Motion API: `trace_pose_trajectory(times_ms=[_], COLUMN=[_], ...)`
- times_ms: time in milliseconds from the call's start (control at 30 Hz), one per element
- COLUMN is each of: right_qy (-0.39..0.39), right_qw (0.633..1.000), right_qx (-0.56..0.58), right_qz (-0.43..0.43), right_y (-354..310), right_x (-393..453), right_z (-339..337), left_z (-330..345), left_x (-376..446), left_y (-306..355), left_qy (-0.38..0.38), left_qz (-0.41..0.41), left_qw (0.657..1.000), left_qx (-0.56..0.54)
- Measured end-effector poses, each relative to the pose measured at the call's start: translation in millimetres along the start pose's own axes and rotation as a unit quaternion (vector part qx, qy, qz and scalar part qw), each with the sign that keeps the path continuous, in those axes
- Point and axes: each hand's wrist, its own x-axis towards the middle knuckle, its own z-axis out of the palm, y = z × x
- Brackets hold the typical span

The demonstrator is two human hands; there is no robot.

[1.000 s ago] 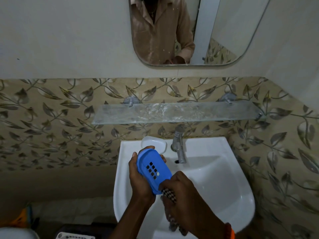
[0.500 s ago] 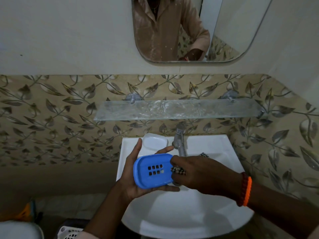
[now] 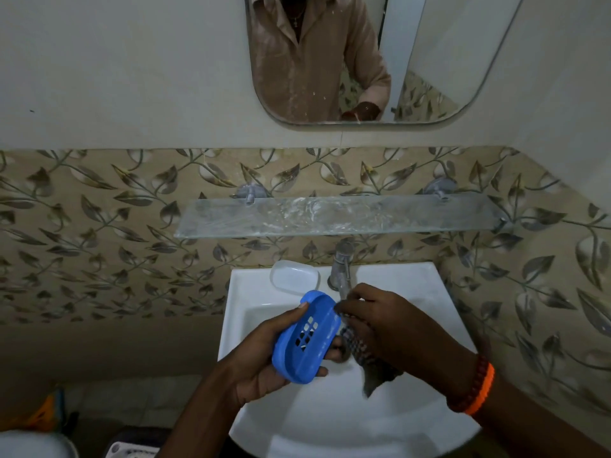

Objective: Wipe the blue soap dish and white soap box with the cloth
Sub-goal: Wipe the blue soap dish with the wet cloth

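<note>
My left hand [image 3: 254,361] holds the blue soap dish [image 3: 305,337] tilted over the basin, its slotted side facing me. My right hand [image 3: 393,328] grips a checked cloth [image 3: 363,355] and presses it against the dish's right edge; a corner of the cloth hangs down. The white soap box [image 3: 295,276] lies on the sink's back left ledge, apart from both hands.
The white sink [image 3: 429,289] has a metal tap [image 3: 342,266] at the back centre, just behind my right hand. A glass shelf [image 3: 330,216] hangs above it, with a mirror [image 3: 330,61] higher up. A white basket [image 3: 132,451] sits on the floor at the lower left.
The blue soap dish has turned from lying level to tilted up on its end. My right hand with the cloth has shifted along the dish's right edge.
</note>
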Motion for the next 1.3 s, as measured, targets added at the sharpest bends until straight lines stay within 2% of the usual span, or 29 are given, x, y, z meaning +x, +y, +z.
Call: trace_pose_trajectory(times_ms=[100, 367, 467, 633, 733, 833, 967, 1167, 1300], right_qy=[0.031, 0.050, 0.062, 0.074, 0.110, 0.091, 0.049, 0.130, 0.075], right_qw=[0.996, 0.993, 0.984, 0.987, 0.981, 0.985, 0.985, 0.972, 0.974], right_qx=[0.064, 0.040, 0.081, 0.106, 0.112, 0.068, 0.104, 0.121, 0.079], right_qz=[0.044, 0.103, 0.149, 0.100, 0.114, 0.129, 0.129, 0.154, 0.197], right_y=[-7, -20, -27, -38, -31, -34, -42, -36, -47], right_x=[0, 5, 4, 3, 10, 11, 4, 22, 22], right_z=[8, 34, 45, 47, 36, 35, 44, 30, 33], left_z=[6, 21, 28, 26, 26, 30, 32, 39, 40], left_x=[3, 8, 7, 5, 5, 7, 6, 10, 9], left_y=[-2, -7, -5, 1, -5, -6, -3, -9, -5], left_qy=[0.041, 0.102, 0.114, 0.121, 0.141, 0.153, 0.173, 0.162, 0.177], left_qz=[0.018, 0.089, 0.120, 0.131, 0.123, 0.138, 0.139, 0.118, 0.144], left_qw=[0.999, 0.989, 0.983, 0.983, 0.982, 0.977, 0.974, 0.980, 0.973], left_qx=[0.008, 0.062, 0.074, 0.043, 0.039, 0.063, 0.055, 0.015, 0.045])
